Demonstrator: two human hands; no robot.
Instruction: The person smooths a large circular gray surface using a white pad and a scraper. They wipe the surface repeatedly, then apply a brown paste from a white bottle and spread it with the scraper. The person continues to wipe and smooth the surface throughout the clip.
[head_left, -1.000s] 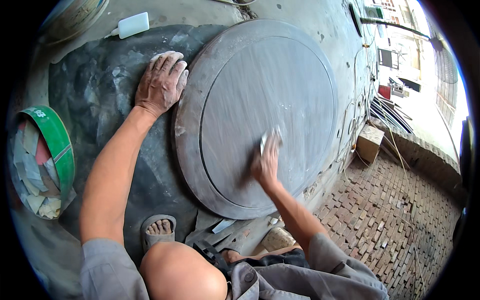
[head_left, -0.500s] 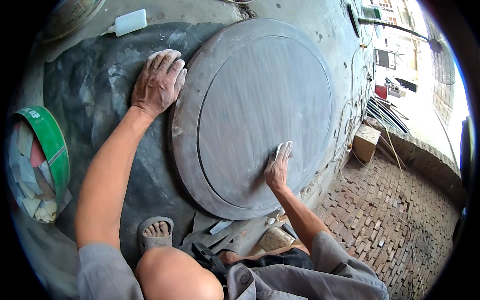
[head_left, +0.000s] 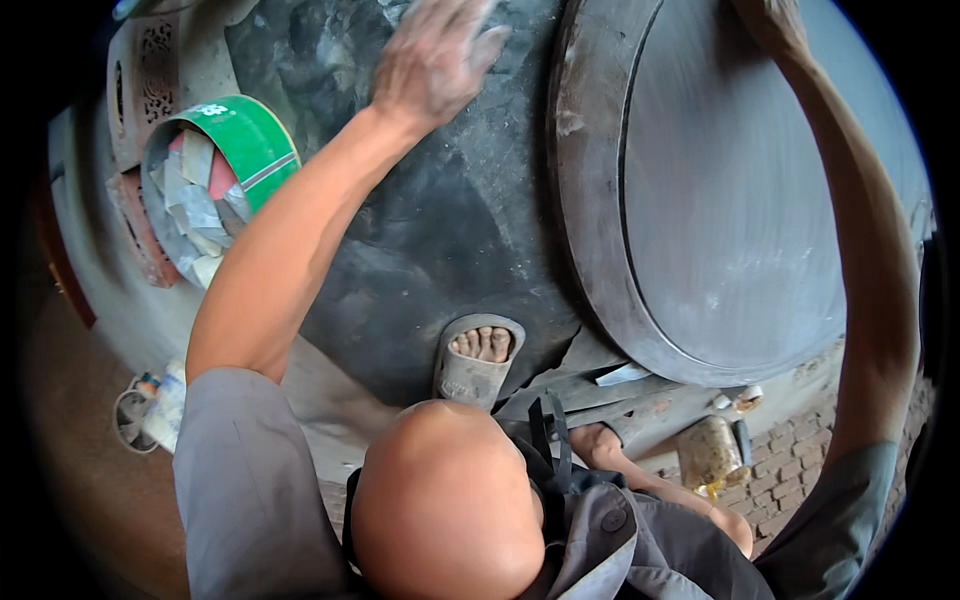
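A large round grey slab [head_left: 730, 210], with a dark groove running just inside its rim, fills the right side. My right hand [head_left: 772, 22] is over the slab's far part, cut off by the upper edge of the picture, so its fingers and anything under them are hidden. My left hand [head_left: 435, 65], dusty and smeared by motion, is left of the slab above a dark sheet [head_left: 420, 250]. Its fingers are stretched out, the thumb stands apart, and nothing shows in it.
On the left stands a green-walled round tub [head_left: 245, 140] filled with scraps. Behind it is a carved brown piece [head_left: 150, 60]. My slippered foot [head_left: 478, 355] rests on the sheet. Near the slab's lower edge lie a pale strip [head_left: 622, 375] and a dirty block-like container [head_left: 710, 452].
The view has swung left and down, so the slab now appears farther right. My right hand has gone to the slab's far part. My left hand is away from the rim.
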